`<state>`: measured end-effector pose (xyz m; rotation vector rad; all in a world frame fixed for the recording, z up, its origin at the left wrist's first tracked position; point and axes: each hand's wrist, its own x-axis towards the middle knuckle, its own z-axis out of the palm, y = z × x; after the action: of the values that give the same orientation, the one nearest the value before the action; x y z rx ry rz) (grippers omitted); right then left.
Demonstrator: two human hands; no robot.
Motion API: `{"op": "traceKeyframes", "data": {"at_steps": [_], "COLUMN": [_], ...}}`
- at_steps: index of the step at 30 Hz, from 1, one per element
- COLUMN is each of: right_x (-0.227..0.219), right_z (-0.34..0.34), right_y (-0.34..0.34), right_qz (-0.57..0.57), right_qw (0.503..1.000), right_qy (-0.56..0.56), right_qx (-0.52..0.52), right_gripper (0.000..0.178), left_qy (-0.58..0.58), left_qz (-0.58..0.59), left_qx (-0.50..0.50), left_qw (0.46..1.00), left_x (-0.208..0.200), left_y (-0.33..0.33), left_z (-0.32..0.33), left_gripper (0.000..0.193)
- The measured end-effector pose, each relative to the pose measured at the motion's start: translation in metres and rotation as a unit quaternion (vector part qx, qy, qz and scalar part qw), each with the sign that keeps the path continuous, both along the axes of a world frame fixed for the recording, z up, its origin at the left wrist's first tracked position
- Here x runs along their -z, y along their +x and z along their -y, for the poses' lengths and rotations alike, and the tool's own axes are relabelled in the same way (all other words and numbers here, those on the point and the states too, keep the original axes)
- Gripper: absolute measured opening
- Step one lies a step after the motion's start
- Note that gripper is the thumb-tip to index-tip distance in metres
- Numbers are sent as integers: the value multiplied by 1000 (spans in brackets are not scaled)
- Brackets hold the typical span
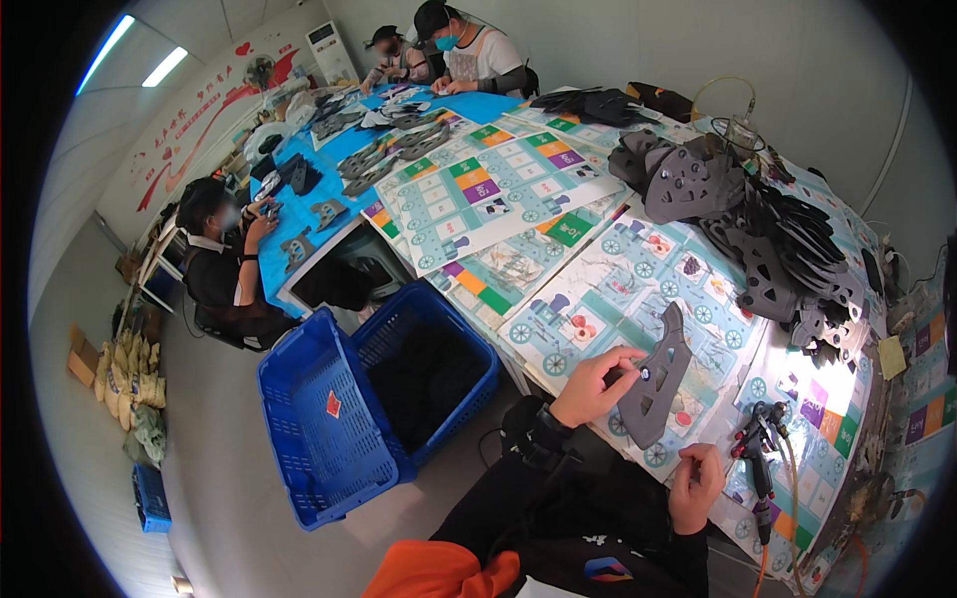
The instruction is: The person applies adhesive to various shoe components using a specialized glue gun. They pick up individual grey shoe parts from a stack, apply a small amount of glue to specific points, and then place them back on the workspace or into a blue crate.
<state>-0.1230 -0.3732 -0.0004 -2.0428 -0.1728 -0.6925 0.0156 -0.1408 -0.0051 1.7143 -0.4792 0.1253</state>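
A flat dark grey part [658, 392], curved like a boomerang with cut-out holes, lies on the patterned table covering in front of me. My left hand [595, 387] grips its left edge, fingertips beside a small shiny round spot near the middle. Close to the table's front edge is my right hand [697, 486], its fingers curled inward and apart from the part. What the curled fingers hold, if anything, is hidden. Just right of that hand a pistol-shaped air tool [761, 448] with a hose rests on the table.
Similar grey parts are heaped [693, 184] at the back right. Two blue crates [324, 429] stand left of the table, one holding dark material. More parts [394, 149] lie farther along. One co-worker [214, 249] sits at the left; two others [478, 55] work at the far end.
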Motion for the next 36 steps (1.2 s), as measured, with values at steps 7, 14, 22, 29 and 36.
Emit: {"op": "traceKeyframes", "data": {"at_steps": [7,14,22,29,36], "right_x": [2,-2,-168,-210,-155], "right_z": [1,2,-30,-18,-11], "right_y": [-1,-8,4,-21,-3], "right_qz": [7,-33,274,-68,-132], "right_qw": [1000,998,945,932,940], "right_qy": [-8,47,123,131,-258], "right_qx": [-2,-1,-125,-331,-182], "right_gripper": [20,38,99,9,16], "left_qy": [-4,-83,-37,-68,-42], "left_qz": [-17,-46,-41,-52,-10], "left_qx": [45,53,21,25,20], "left_qw": [999,994,998,996,999], "left_x": [-1,9,8,12,10], "left_y": [-1,3,5,0,3], "left_z": [-5,-2,-10,-13,-2], "left_gripper": [36,40,38,36,41]}}
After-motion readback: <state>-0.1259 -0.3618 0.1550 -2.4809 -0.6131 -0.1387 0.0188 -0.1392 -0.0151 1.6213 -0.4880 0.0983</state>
